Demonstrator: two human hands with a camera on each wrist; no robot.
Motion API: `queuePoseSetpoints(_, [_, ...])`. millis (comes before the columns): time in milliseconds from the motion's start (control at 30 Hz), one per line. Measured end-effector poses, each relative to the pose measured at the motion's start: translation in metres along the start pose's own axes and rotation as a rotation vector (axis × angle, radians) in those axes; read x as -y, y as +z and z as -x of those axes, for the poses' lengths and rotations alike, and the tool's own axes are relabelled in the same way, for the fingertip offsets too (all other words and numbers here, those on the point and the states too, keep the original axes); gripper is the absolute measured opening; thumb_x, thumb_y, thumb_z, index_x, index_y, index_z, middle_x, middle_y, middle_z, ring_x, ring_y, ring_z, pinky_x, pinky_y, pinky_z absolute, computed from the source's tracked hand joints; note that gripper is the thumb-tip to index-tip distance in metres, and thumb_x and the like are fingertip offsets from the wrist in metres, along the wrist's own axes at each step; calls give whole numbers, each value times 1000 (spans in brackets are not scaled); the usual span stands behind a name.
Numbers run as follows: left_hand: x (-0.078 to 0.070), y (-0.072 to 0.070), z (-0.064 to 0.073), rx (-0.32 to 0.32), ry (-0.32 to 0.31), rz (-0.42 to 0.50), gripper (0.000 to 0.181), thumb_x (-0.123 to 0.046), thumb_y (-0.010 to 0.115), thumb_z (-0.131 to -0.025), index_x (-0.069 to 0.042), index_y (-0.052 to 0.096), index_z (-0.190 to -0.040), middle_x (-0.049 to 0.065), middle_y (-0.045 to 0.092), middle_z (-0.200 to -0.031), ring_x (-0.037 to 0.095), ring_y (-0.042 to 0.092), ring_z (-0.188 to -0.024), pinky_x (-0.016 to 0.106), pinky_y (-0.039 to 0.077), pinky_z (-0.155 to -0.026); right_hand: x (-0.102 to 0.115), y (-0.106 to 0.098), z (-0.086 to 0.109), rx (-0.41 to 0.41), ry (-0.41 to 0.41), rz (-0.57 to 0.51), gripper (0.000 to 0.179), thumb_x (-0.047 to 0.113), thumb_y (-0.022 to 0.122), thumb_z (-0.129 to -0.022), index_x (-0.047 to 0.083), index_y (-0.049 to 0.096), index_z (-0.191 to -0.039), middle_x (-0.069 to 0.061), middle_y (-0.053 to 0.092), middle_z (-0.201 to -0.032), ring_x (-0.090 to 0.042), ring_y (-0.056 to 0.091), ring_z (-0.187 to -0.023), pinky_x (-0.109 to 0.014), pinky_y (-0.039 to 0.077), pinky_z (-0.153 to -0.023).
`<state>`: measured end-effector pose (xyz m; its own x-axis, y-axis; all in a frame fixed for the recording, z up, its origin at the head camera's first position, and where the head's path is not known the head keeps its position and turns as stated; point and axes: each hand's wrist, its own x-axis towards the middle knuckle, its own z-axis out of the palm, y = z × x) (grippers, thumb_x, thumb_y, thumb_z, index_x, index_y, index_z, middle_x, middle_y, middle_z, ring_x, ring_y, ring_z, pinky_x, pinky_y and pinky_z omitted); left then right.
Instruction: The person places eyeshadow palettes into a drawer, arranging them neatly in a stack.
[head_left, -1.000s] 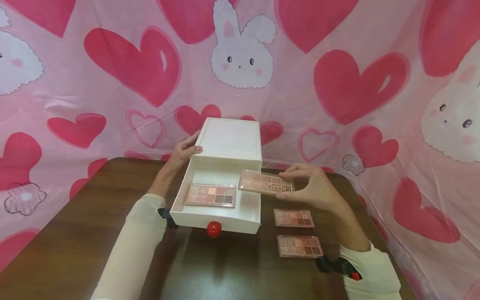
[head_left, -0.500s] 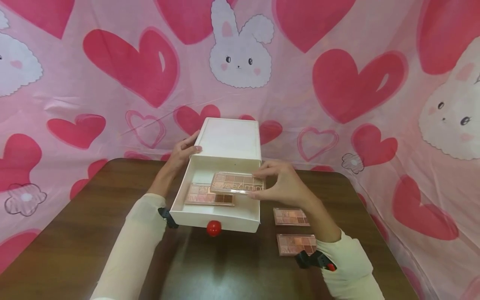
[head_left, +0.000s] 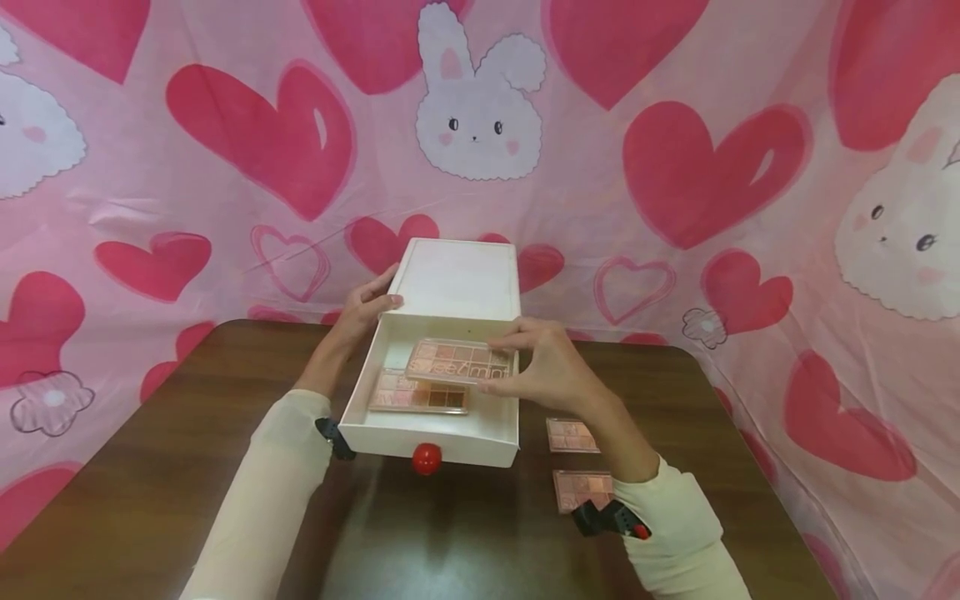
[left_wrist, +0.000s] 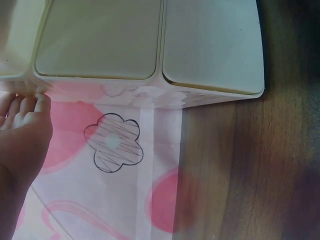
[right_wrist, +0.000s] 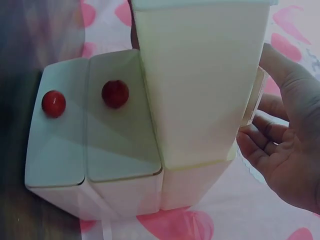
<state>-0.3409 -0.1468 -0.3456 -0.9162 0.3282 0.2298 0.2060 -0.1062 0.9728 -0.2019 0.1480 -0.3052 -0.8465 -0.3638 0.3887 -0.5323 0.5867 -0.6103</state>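
Right hand (head_left: 551, 367), opened palette-wide, pinched upper palette (head_left: 459, 361) by its right end over drawer (head_left: 491, 421), partly above lower palette (head_left: 390, 398) near front-left corner; left hand (head_left: 362, 312) gripped box's (head_left: 459, 279) left edge, probably steadying it.

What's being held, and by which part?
The right hand pinches a makeup palette by its right end; the left hand rests against the left side of the white drawer unit.

Brown wood-grained table (head_left: 450, 542); behind it, pink backdrop (head_left: 585, 167), apparently cloth, printed with red hearts (head_left: 262, 133), white rabbit faces (head_left: 478, 117).
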Motion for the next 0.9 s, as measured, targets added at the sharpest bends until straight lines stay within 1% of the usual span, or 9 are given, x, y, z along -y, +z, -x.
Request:
queuePoseSetpoints(67, [0, 0, 0, -3, 0, 0, 71, -7, 52, -93, -9, 28, -160, 22, 32, -164, 0, 59, -101, 15, 55, -87, 3, 2, -2, 4, 1, -9, 57, 27, 94, -67, 6, 77, -117, -4, 72, -102, -18, 57, -92, -28, 49, -74])
queuePoseSetpoints(133, [0, 0, 0, -3, 3, -2, 70, -7, 52, -94, -9, 28, -160, 22, 31, -164, 0, 59, -101, 14, 54, -87, 7, 4, -5, 18, -2, -4, 57, 29, 94, -68, 6, 77, -117, -4, 72, -102, -18, 57, -92, -27, 49, -74])
queuePoseSetpoints(300, [0, 0, 0, 4, 11, 19, 70, -6, 51, -94, -7, 28, -160, 21, 28, -166, 0, 59, -104, 15, 55, -88, 15, 15, -12, 71, 9, 16, 58, 35, 92, -69, 7, 77, -118, -3, 74, -106, -17, 59, -99, -31, 49, -83])
queuePoseSetpoints(400, [0, 1, 0, 3, 10, 22, 71, -5, 51, -93, -7, 28, -160, 18, 28, -167, 1, 58, -107, 15, 54, -89, 17, 24, -16, 102, 11, 27, 59, 34, 93, -69, 6, 77, -118, -3, 74, -107, -16, 60, -99, -30, 50, -84])
queuePoseSetpoints(567, [-1, 1, 0, 4, 4, 5, 70, -6, 51, -93, -7, 28, -160, 17, 27, -167, 0, 57, -107, 14, 54, -90, 19, 34, -20, 144, -36, 109, 58, 34, 93, -69, 6, 77, -117, -4, 74, -104, -15, 61, -94, -26, 51, -80])
queuePoseSetpoints(667, [-2, 1, 1, -1, -2, -5, 71, -6, 52, -93, -8, 28, -160, 16, 26, -168, 0, 56, -107, 13, 53, -89, 20, 36, -20, 153, -58, 161, 56, 36, 92, -70, 6, 78, -116, -4, 74, -102, -15, 62, -92, -25, 51, -78])
queuePoseSetpoints(833, [-2, 1, 1, -11, -6, -12, 70, -7, 52, -93, -8, 29, -159, 16, 28, -167, 1, 55, -106, 13, 53, -88, 22, 42, -20, 164, -62, 296, 56, 44, 90, -72, 13, 79, -117, 0, 74, -106, -15, 62, -95, -29, 53, -79])
queuePoseSetpoints(900, [-2, 1, 1, -7, -6, -14, 70, -8, 52, -94, -7, 29, -159, 16, 28, -168, 1, 55, -107, 12, 53, -89, 23, 44, -20, 167, -47, 353, 58, 48, 89, -72, 15, 78, -118, 1, 74, -109, -15, 63, -98, -30, 53, -80])
